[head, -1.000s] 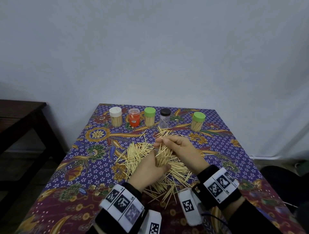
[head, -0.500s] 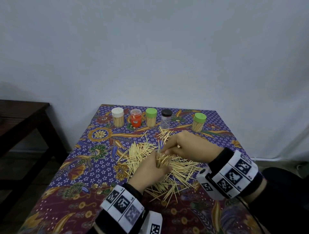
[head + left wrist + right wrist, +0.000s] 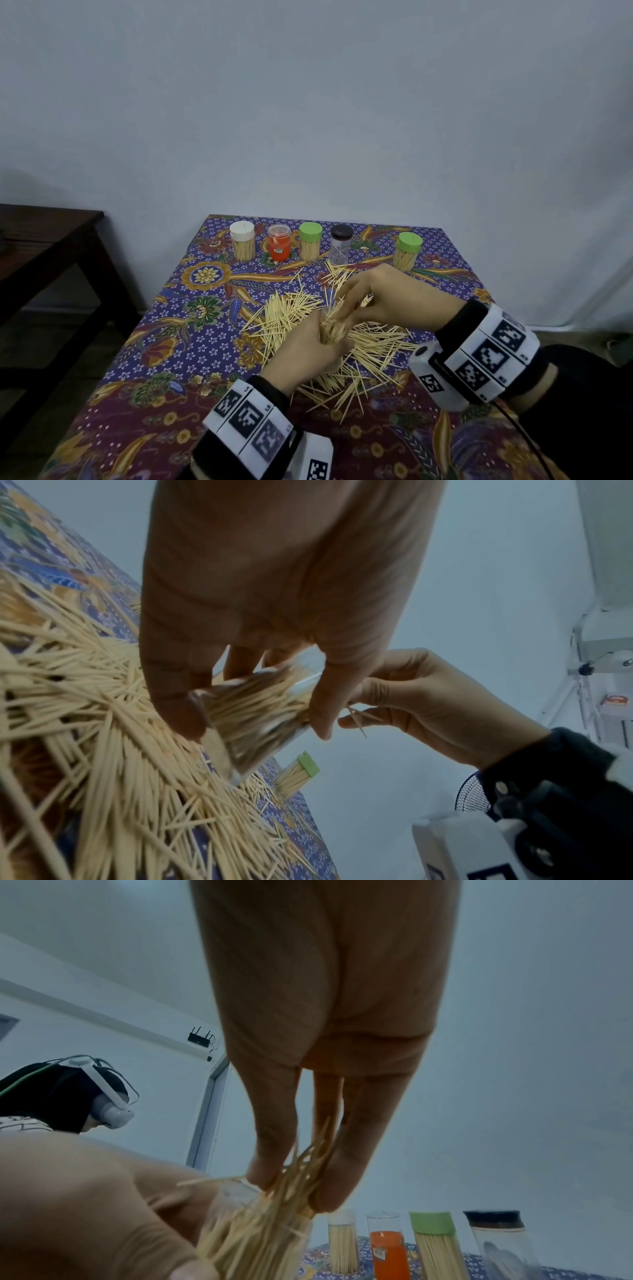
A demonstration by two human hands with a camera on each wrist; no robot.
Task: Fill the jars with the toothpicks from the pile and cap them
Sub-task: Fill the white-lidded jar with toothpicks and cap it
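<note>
My left hand (image 3: 310,347) grips a clear, uncapped jar (image 3: 330,330) packed with toothpicks and holds it tilted over the loose toothpick pile (image 3: 373,353) in the middle of the table. In the left wrist view the jar (image 3: 253,715) sits between the fingers and thumb. My right hand (image 3: 387,298) comes from the right and pinches a small bunch of toothpicks (image 3: 308,1158) at the jar's mouth (image 3: 260,1240). No cap for this jar is in sight.
Along the far edge of the patterned tablecloth (image 3: 191,346) stand a white-capped jar (image 3: 242,245), an orange jar (image 3: 279,242), a green-capped jar (image 3: 310,241), a black-capped jar (image 3: 340,244) and another green-capped jar (image 3: 407,251). A dark wooden table (image 3: 41,236) stands at the left.
My right hand has turned palm down, its wrist has swung out to the right, and its fingers have come down onto the jar's mouth. The left hand has kept the jar in place.
</note>
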